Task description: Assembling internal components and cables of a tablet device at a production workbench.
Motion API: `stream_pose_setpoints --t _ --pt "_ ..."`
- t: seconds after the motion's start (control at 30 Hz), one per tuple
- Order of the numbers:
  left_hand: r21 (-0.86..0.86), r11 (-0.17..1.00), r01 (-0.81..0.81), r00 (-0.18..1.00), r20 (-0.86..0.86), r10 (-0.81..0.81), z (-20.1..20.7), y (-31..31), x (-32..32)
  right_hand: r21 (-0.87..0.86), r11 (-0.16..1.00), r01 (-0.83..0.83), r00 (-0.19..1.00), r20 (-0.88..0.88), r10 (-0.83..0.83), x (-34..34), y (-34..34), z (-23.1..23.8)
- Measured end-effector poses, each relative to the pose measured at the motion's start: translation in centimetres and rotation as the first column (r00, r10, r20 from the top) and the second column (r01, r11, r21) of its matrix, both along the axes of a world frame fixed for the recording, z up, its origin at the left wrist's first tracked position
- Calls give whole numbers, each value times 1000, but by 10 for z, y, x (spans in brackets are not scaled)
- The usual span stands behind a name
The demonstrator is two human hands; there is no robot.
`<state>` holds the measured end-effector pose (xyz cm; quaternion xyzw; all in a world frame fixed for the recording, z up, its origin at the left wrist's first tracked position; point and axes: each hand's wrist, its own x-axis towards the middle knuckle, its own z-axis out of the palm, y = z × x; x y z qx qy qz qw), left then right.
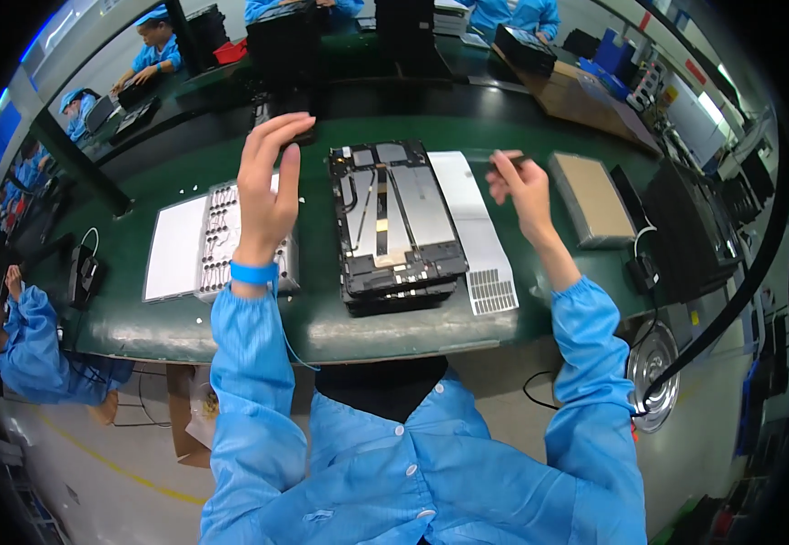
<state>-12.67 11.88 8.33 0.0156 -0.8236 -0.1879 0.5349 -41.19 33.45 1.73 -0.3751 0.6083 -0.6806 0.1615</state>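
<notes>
1. White flat panel point(174, 250) on the green table point(144, 331), to the left of the left hand and apart from it.
2. Tray point(220, 225) of small dark-tipped parts, just right of that panel, partly hidden behind the left hand and wrist; contact with either impossible to tell.
3. Left hand point(267, 186) raised and wide, fingers slanting up and rightward, thumb well apart from them; nothing visible in its grasp. Blue strap point(254, 273) around the wrist below.
4. Tablet-like device point(399, 213), uncovered, with grey panels and slanting strips inside: directly right of the left hand, left of the right hand, so between the two, and seemingly nearer to the left one. Long axis running away from the body, far end leaning slightly left. Another dark slab point(403, 302) underneath, showing at the near edge.
5. White sheet point(467, 209) with a printed grid, alongside the device's right edge, left of the right hand and reaching closer to the body.
6. Right hand point(525, 189) raised, fingers curled, narrow at the tips around a small dark piece point(511, 163); kind too small to tell.
7. Tan-topped block point(594, 195) to the right of the right hand, well apart; black stack point(699, 227) farther right again.
</notes>
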Motion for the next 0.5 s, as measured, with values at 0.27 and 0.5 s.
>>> stream_pose_setpoints --t 0.27,0.5 --pt "-62 713 699 603 588 -540 -93 159 -43 178 984 -4 996 91 -12 17 97 -50" --pt "11 711 703 518 677 -522 -113 165 -58 292 956 -21 999 53 5 19 101 -47"
